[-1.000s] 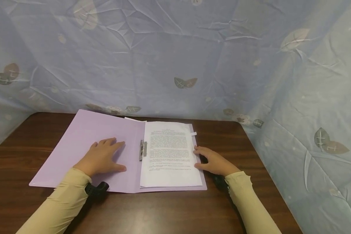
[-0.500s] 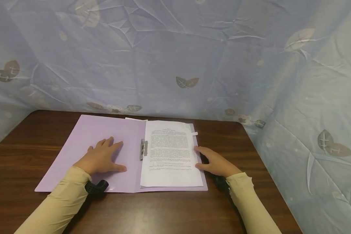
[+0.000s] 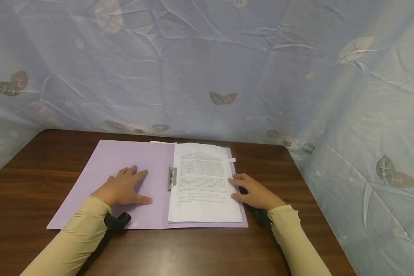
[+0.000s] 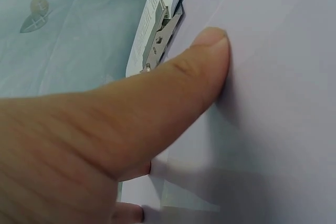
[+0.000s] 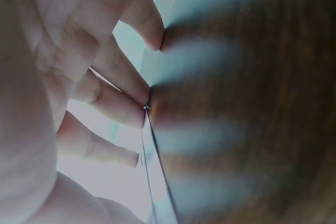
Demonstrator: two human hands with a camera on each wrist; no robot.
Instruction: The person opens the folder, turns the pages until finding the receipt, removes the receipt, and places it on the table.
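1. On the dark wooden table (image 3: 269,165), a lilac folder (image 3: 124,153) lies spread open, its left cover bare and its right side bearing a stack of printed pages (image 3: 203,211).
2. Writing: the top sheet carries a centred heading, two dense paragraphs and some short indented lines below. From where I stand the print is too small to read.
3. Labels: a small white tab (image 3: 232,160) juts from the right edge of the folder, near the top. Any lettering on it cannot be made out.
4. Fastening: a metal clip (image 3: 171,178) sits beside the spine, at the left edge of the pages. A white strip (image 3: 163,142) shows past the folder's far edge.
5. Left hand (image 3: 124,188): spread over the left cover, thumb stretched toward the spine, gripping nothing. Whether the thumb tip presses down cannot be told.
6. Right hand (image 3: 253,191): fingers extended and parted, tips at the right edge of the pages, without a closed grip.
7. Attire: pale yellow sleeves (image 3: 74,234) on both arms; a black device (image 3: 118,221) at the left wrist.
8. Surroundings: wrinkled blue-grey cloth (image 3: 189,73) with printed leaves hangs behind the table and along its right.
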